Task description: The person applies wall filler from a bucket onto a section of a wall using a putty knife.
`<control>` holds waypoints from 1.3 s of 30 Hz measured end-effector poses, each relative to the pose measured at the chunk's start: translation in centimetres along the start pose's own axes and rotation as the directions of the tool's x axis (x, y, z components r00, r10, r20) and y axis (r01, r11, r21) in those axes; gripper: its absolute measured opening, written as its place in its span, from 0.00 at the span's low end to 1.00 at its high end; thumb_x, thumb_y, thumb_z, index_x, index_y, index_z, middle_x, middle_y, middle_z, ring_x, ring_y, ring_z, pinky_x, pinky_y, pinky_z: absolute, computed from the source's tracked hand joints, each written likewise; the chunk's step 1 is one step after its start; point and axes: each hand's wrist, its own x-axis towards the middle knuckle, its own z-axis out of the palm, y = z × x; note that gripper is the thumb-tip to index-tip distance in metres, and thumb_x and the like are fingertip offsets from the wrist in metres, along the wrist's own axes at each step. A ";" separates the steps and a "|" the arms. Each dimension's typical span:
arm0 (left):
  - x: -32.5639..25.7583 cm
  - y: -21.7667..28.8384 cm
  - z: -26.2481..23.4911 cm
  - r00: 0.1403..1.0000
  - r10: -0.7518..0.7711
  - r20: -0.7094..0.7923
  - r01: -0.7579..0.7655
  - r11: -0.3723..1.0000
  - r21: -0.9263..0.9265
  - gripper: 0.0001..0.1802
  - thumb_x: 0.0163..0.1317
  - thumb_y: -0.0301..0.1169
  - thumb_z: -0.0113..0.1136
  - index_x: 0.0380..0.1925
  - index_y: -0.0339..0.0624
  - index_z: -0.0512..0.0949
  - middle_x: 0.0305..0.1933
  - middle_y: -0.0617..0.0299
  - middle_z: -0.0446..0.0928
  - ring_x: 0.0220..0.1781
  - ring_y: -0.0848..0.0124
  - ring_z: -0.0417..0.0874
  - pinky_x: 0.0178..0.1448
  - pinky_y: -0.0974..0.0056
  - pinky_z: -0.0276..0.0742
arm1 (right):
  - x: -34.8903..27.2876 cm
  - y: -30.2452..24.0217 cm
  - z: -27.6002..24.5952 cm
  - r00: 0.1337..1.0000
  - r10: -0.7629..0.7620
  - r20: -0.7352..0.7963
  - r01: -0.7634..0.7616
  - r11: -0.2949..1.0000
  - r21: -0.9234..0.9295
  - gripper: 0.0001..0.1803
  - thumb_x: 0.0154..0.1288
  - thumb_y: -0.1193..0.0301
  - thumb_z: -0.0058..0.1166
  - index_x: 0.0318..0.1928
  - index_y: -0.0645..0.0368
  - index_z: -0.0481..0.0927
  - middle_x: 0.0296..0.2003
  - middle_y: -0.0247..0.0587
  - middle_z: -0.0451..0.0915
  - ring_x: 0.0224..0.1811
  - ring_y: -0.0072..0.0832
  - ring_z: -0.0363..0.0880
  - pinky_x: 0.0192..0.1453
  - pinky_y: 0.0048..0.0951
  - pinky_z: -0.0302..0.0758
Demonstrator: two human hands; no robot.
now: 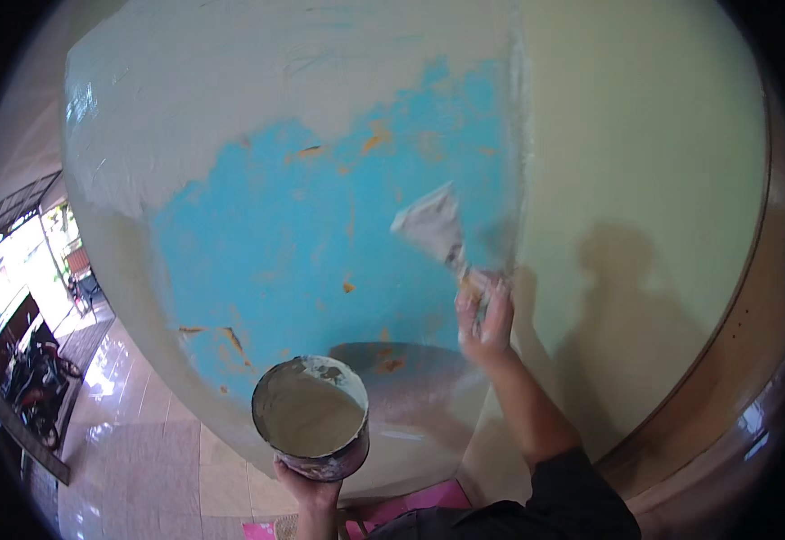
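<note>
My right hand [487,315] is closed round the handle of a putty knife [430,223]. Its wide blade, coated in pale paste, points up and left in front of the blue part of the wall [275,243]; whether it touches the wall I cannot tell. Low in view, my left hand [310,489] supports a round bucket [346,457] from below, its fingers mostly hidden under it. Greyish filler paste [310,416] lies inside, with smears round the rim. Smooth greyish filler [194,90] covers the wall above and left of the blue, which shows several orange chipped spots [376,141].
A pale green wall [636,135] meets the blue one at a corner on the right, bordered by a brown wooden panel [735,346]. Bright pink material [433,506] lies at the wall's foot. Shiny floor tiles [154,450] and a parked motorbike [41,387] are at left.
</note>
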 end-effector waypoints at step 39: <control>1.0 -0.8 -0.1 0.996 0.042 -0.081 -0.038 0.998 0.051 0.33 0.70 0.51 0.37 0.68 0.41 0.64 0.72 0.49 0.63 0.73 0.51 0.63 0.75 0.43 0.59 | 21.9 5.7 -3.0 0.931 0.331 -0.152 -0.364 0.849 -0.384 0.19 0.73 0.66 0.46 0.59 0.56 0.60 0.33 0.59 0.79 0.38 0.58 0.80 0.44 0.53 0.75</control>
